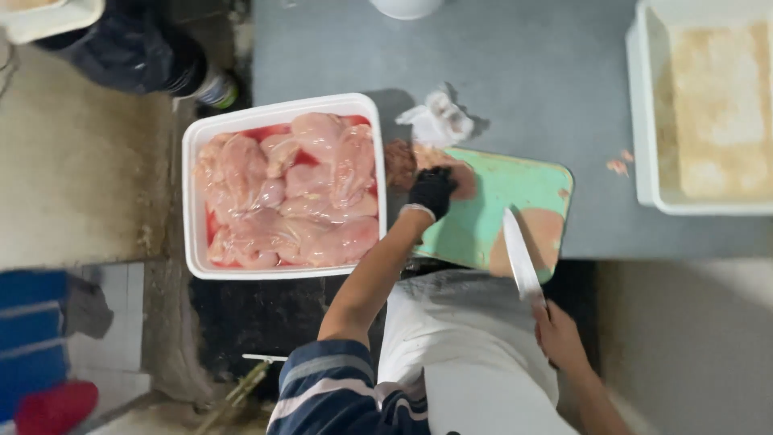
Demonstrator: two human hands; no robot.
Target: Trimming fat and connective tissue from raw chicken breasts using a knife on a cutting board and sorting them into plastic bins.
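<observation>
My left hand (432,192), in a black glove, presses on a piece of raw chicken (407,161) at the left end of a green cutting board (499,201). My right hand (557,334) is bare and grips the handle of a large knife (521,256), whose blade points up over the board's near edge, apart from the meat. A white tub (193,201) full of raw chicken breasts (290,193) sits just left of the board.
The board lies on a grey counter (523,72). A crumpled white glove or wrapper (439,121) lies behind the board. A white tub (644,121) of pale food stands at the right. Small meat scraps (618,163) lie near it. Someone's dark shoe (137,56) is on the floor at top left.
</observation>
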